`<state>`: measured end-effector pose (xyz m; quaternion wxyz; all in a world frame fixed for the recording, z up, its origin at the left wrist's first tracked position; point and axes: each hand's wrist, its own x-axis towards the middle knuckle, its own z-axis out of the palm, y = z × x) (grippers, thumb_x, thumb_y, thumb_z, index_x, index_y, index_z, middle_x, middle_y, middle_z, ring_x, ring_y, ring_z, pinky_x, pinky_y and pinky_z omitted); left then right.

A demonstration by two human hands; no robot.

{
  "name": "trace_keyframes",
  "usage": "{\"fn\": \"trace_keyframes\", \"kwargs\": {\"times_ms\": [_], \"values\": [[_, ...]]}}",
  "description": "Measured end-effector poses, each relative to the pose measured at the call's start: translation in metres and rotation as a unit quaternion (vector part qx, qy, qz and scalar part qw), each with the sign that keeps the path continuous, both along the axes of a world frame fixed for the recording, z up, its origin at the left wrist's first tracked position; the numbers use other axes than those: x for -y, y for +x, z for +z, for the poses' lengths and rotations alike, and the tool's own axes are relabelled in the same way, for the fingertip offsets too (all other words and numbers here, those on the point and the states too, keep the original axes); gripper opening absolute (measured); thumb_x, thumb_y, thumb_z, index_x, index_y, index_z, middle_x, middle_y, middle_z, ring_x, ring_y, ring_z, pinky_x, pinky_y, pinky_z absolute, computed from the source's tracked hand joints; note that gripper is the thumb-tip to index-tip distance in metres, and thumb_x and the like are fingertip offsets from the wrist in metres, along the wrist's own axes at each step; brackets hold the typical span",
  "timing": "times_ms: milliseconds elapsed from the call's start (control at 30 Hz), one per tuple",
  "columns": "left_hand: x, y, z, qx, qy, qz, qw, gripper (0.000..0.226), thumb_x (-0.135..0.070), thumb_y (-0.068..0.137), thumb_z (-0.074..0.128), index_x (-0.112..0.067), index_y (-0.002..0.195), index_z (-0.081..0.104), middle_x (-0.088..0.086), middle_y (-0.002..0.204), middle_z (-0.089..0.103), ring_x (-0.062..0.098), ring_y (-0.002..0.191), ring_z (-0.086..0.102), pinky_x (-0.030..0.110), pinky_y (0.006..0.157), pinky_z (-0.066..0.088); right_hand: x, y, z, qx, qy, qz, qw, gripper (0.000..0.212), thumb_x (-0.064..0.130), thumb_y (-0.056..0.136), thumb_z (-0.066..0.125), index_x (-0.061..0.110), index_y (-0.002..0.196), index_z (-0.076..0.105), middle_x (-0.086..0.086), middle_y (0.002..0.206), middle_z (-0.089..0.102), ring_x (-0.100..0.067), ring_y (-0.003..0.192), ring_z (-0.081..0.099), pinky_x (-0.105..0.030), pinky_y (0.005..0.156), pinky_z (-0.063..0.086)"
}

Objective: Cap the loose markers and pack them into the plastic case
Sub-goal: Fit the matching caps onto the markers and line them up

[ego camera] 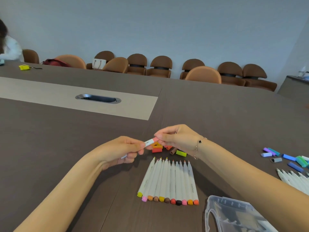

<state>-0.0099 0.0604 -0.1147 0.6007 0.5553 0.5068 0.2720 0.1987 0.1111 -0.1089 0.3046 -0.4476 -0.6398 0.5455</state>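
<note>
A person's left hand [123, 149] grips the white barrel of a marker [149, 142] above a dark table [66, 148], while the right hand [175, 138] pinches a pink cap [155, 139] at the marker's far end, the 2 hands almost touching along a shared axis that rises toward the right. Both wrists are raised, fingers curled. More loose caps [167, 148] lie just beyond, a row of uncapped markers [168, 180] lies between the forearms, and the plastic case [234, 215] waits near the right forearm.
</note>
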Motion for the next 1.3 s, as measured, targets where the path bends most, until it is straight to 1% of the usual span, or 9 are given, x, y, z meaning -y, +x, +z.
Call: {"fn": "trace_keyframes", "kwargs": {"times_ms": [100,233,400,500,633,733,1000,1167,1300], "values": [[0.001,0.003,0.002,-0.125,0.033,0.036,0.991,0.023,-0.028,0.096,0.053,-0.018,0.103,0.072,-0.007,0.070,0.062,0.005,0.060,0.047,0.016,0.060,0.041,-0.006,-0.008,0.001,0.045,0.003,0.011,0.999,0.019,0.018,0.088,0.063,0.010,0.103,0.071,-0.003,0.091,0.070,-0.007,0.074,0.065,-0.017,0.068,0.054],[0.003,0.005,-0.002,-0.409,0.108,0.086,0.902,0.032,-0.033,0.093,0.050,-0.012,0.085,0.072,0.001,0.082,0.072,0.010,0.071,0.059,0.020,0.066,0.043,-0.032,0.004,0.011,0.291,0.204,-0.065,0.933,0.027,0.035,0.093,0.053,0.018,0.110,0.066,0.003,0.107,0.062,-0.007,0.093,0.054,-0.022,0.083,0.043],[0.011,0.018,-0.010,-0.526,0.047,0.031,0.848,0.036,-0.039,0.095,0.043,-0.010,0.081,0.059,0.003,0.069,0.061,0.012,0.056,0.054,0.021,0.060,0.043,-0.035,0.033,0.001,0.387,0.219,-0.053,0.894,0.020,0.017,0.093,0.053,0.009,0.103,0.068,-0.004,0.104,0.066,-0.011,0.090,0.057,-0.019,0.073,0.043],[0.012,0.023,-0.017,-0.540,0.041,-0.001,0.841,0.035,-0.046,0.093,0.045,-0.015,0.076,0.052,-0.001,0.070,0.057,0.011,0.061,0.051,0.022,0.060,0.041,-0.027,0.048,-0.004,0.403,0.193,-0.019,0.894,0.015,0.015,0.089,0.057,0.010,0.095,0.070,-0.001,0.095,0.066,-0.010,0.085,0.058,-0.014,0.064,0.043],[0.015,0.029,-0.010,-0.489,0.103,0.025,0.866,0.031,-0.046,0.090,0.053,-0.016,0.086,0.059,-0.004,0.084,0.059,0.010,0.073,0.053,0.024,0.070,0.049,-0.016,0.055,-0.014,0.423,0.179,0.025,0.888,0.013,0.022,0.087,0.065,0.015,0.095,0.071,0.002,0.088,0.062,-0.010,0.083,0.058,-0.012,0.063,0.045],[0.018,0.038,-0.008,-0.446,0.115,0.000,0.888,0.017,-0.040,0.087,0.061,-0.023,0.084,0.062,-0.010,0.080,0.058,0.005,0.069,0.051,0.015,0.059,0.040,-0.011,0.052,-0.021,0.427,0.198,0.032,0.882,0.018,0.026,0.086,0.066,0.014,0.098,0.071,0.004,0.086,0.060,-0.008,0.076,0.054,-0.011,0.061,0.043],[0.021,0.048,-0.016,-0.508,0.100,-0.006,0.856,0.017,-0.032,0.089,0.060,-0.015,0.088,0.063,0.000,0.088,0.063,0.012,0.076,0.060,0.022,0.071,0.051,-0.005,0.048,-0.026,0.456,0.226,0.044,0.860,0.023,0.028,0.089,0.061,0.014,0.106,0.070,0.005,0.090,0.056,-0.008,0.080,0.053,-0.008,0.062,0.038],[0.025,0.053,-0.021,-0.550,0.115,-0.012,0.827,0.026,-0.034,0.084,0.061,-0.020,0.069,0.045,-0.005,0.067,0.045,0.008,0.063,0.046,0.018,0.062,0.041,-0.002,0.055,-0.013,0.292,0.146,0.006,0.945,0.012,0.028,0.090,0.060,0.019,0.097,0.062,0.002,0.100,0.066,-0.011,0.095,0.060,-0.020,0.081,0.049],[0.021,0.044,-0.010,-0.457,0.129,-0.008,0.880,0.023,-0.036,0.089,0.056,-0.014,0.094,0.060,0.002,0.084,0.056,0.010,0.071,0.048,0.020,0.064,0.041,0.007,0.060,-0.005,0.154,0.069,0.066,0.984,0.013,0.027,0.092,0.057,0.020,0.101,0.063,0.006,0.094,0.070,-0.008,0.091,0.065,-0.021,0.078,0.055]]}}
